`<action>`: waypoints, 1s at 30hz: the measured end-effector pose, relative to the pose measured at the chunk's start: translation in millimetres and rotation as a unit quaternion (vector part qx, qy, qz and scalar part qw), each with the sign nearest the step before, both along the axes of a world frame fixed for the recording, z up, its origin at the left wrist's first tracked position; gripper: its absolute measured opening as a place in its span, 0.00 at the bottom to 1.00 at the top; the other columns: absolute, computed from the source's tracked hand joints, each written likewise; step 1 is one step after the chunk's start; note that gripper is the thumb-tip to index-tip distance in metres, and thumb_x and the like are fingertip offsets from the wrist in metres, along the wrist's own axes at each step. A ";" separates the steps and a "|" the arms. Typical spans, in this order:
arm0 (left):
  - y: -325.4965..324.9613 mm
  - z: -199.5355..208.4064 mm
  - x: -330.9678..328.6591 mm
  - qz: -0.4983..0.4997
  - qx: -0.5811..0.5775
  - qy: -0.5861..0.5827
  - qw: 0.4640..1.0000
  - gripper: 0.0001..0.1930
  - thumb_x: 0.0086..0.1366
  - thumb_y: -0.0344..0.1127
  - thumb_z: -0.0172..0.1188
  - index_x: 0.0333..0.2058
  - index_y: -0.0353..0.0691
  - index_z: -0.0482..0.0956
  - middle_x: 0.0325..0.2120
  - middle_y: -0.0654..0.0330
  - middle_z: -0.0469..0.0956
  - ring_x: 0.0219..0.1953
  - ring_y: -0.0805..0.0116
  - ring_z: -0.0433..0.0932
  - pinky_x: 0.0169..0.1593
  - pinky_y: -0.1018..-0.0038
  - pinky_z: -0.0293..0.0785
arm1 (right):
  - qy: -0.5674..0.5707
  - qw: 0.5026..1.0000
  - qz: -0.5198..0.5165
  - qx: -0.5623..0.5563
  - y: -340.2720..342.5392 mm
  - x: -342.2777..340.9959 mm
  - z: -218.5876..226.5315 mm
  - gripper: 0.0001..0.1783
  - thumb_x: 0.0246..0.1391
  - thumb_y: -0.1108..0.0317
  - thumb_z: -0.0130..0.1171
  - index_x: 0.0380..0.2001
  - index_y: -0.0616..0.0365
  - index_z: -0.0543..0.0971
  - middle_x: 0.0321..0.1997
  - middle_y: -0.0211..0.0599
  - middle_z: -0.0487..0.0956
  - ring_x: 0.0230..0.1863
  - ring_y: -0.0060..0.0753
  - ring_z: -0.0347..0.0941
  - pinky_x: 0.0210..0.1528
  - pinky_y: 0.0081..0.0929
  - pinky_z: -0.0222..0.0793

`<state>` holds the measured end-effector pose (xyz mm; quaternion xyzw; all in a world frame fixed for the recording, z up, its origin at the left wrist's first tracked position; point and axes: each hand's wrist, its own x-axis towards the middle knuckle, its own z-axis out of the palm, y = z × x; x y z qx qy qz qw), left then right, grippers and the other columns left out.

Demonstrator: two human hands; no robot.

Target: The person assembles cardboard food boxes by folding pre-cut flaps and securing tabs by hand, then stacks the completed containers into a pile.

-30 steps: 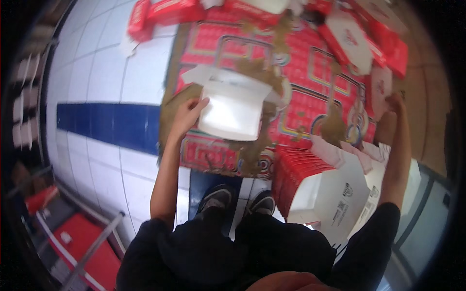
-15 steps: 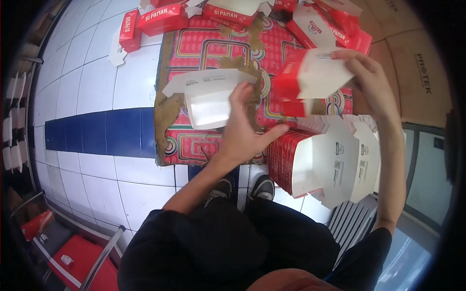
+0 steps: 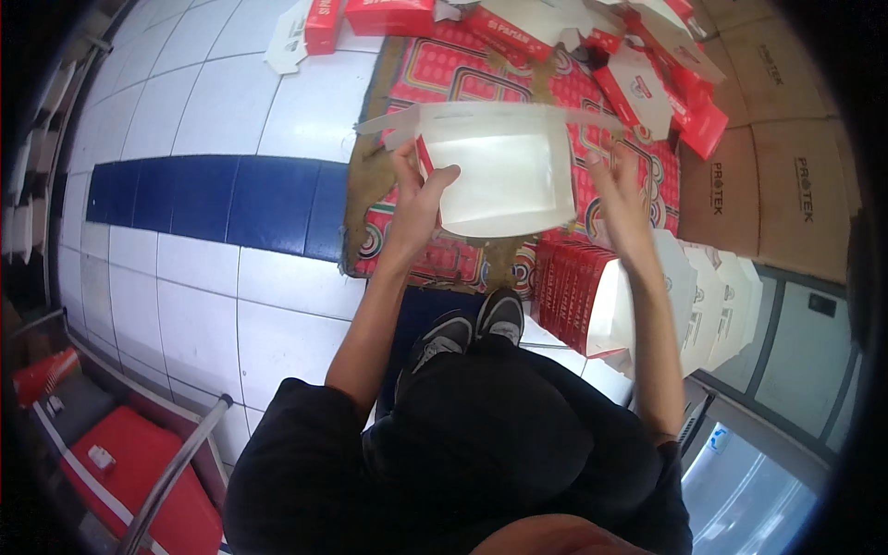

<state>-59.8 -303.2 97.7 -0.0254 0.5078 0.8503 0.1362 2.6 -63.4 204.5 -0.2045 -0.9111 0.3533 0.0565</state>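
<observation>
An open paper food box (image 3: 499,180), white inside with red outside, is held over the patterned mat. My left hand (image 3: 418,190) grips its left wall, thumb inside and fingers outside. At the box's right side, my right hand (image 3: 618,190) has its fingers stretched up near the long lid flap, with a gap between hand and box wall. Below that hand stands a nested stack of red boxes (image 3: 569,296) with white flaps, partly hidden by my right forearm.
The worn pink mat (image 3: 435,74) covers a low surface before my feet. Several red-and-white boxes (image 3: 393,14) lie heaped at its far end. Brown cartons (image 3: 731,190) stand at right. A metal-framed rack with a red panel (image 3: 134,472) is at lower left.
My left hand has moved from beside a white-lined box to gripping an open box's left wall. The red-and-white box is gone from my right hand. The view has shifted.
</observation>
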 end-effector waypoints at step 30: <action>1.6 -109.7 -20.6 0.019 -0.360 0.045 0.932 0.26 0.74 0.44 0.53 0.61 0.31 0.71 0.51 0.43 0.80 0.52 0.55 0.80 0.57 0.65 0.72 | -0.032 0.992 -0.059 -0.110 -14.9 -62.1 -186.4 0.21 0.69 0.57 0.48 0.52 0.64 0.74 0.50 0.56 0.81 0.53 0.53 0.78 0.56 0.41 0.70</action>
